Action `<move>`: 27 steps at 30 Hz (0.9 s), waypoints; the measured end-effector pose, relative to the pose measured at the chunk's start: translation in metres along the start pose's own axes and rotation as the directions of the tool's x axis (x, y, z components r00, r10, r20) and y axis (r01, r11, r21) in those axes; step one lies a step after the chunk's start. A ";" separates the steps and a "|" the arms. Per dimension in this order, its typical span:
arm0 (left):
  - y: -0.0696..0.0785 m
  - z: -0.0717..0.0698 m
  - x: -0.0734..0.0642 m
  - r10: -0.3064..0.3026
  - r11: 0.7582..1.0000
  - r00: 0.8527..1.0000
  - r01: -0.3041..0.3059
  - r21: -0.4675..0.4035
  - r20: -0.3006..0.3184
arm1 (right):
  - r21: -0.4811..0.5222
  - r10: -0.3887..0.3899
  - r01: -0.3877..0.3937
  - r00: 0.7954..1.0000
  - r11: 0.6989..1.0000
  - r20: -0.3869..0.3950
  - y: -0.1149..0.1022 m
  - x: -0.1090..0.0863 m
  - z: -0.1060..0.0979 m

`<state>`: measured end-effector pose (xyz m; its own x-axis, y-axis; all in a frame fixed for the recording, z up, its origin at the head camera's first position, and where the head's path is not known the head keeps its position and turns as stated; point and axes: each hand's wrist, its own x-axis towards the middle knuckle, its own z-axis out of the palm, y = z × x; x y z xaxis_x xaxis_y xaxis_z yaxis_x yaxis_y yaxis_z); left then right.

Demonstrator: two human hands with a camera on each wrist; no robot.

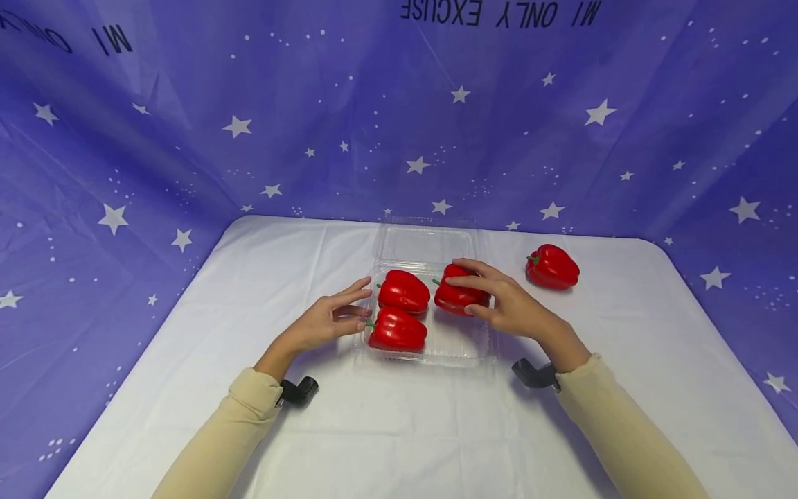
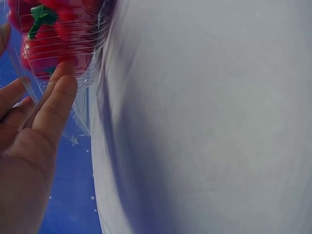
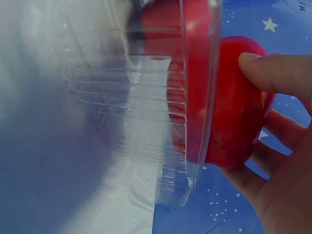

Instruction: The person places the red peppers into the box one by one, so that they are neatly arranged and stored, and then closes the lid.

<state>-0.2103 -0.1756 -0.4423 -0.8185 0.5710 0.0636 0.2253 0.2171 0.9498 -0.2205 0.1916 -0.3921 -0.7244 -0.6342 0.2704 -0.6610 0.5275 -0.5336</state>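
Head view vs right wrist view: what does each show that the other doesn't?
Head only: left hand, beige sleeves, and a lone red bell pepper at right.

Right wrist only: a close-up of the ribbed side wall of the clear clamshell container.

Both: right hand gripping another red bell pepper, the container itself, white tablecloth, starry backdrop.

The purple backdrop [image 1: 374,104] reads "MI ONLY EXCUSE".

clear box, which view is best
The head view: the box and its open lid fit wholly in frame. The left wrist view shows ribbed wall, cut off; the right wrist view, ribbed wall and rim close up, also cut off.
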 end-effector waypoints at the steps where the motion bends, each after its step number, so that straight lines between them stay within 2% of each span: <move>1: 0.000 0.000 0.000 0.001 1.000 1.000 -0.001 0.002 -0.001 | -0.004 -0.002 0.002 1.000 1.000 0.000 0.000 0.000 0.000; 12: -0.001 0.000 0.000 0.018 1.000 1.000 -0.018 -0.002 0.008 | -0.037 -0.025 0.027 0.999 0.999 0.048 0.008 -0.001 0.013; 16: -0.001 0.000 0.000 0.020 1.000 1.000 -0.020 0.003 0.007 | -0.049 -0.040 0.042 0.998 0.998 0.046 0.011 -0.001 0.017; 27: 0.003 0.001 -0.001 0.014 1.000 1.000 -0.014 0.006 0.015 | -0.077 -0.013 0.015 1.000 0.997 0.025 0.014 0.001 0.025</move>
<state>-0.2089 -0.1749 -0.4401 -0.8069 0.5862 0.0724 0.2400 0.2133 0.9470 -0.2252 0.1845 -0.4196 -0.7104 -0.6551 0.2574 -0.6851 0.5598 -0.4661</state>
